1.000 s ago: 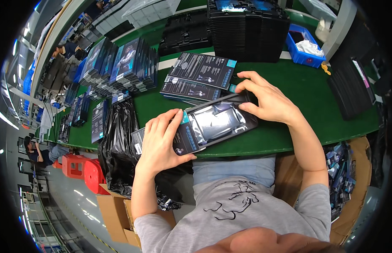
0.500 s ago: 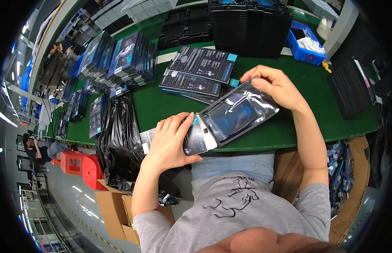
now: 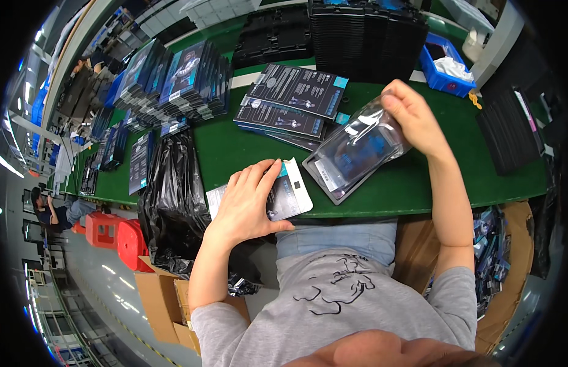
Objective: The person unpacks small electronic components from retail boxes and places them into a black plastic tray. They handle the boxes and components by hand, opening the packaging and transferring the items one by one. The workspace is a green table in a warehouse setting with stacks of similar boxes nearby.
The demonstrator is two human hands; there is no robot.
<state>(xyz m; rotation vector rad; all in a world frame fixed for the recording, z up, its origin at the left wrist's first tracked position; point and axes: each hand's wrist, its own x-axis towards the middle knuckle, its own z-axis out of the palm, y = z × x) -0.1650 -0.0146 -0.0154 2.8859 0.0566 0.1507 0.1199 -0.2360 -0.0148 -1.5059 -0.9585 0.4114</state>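
Above the middle of the dark green tabletop (image 3: 464,159), just right of a flat dark printed carton (image 3: 287,197), is a rectangular clear plastic blister pack (image 3: 354,156) with dark contents and a small white label at its left end. It slants from near left up to far right; whether its lower end touches the table I cannot tell. The right hand (image 3: 413,116) is closed at the pack's far right end, pinching it between thumb and curled fingers.

The left hand (image 3: 248,199) lies palm down over the carton, half open, with its fingers at the far side and thumb at the near edge, holding it against the table. The carton's right end shows a pale flap, just apart from the pack.

Beyond both hands lies a loose pile of dark printed flat boxes (image 3: 299,92). Farther left rise tall stacks of blue-black boxes (image 3: 187,79), with a crumpled black plastic bag (image 3: 174,189) nearer. At the far side stand stacked black plastic trays (image 3: 366,46); right of them, a blue plastic bin (image 3: 458,84) holds a white cloth (image 3: 450,67).
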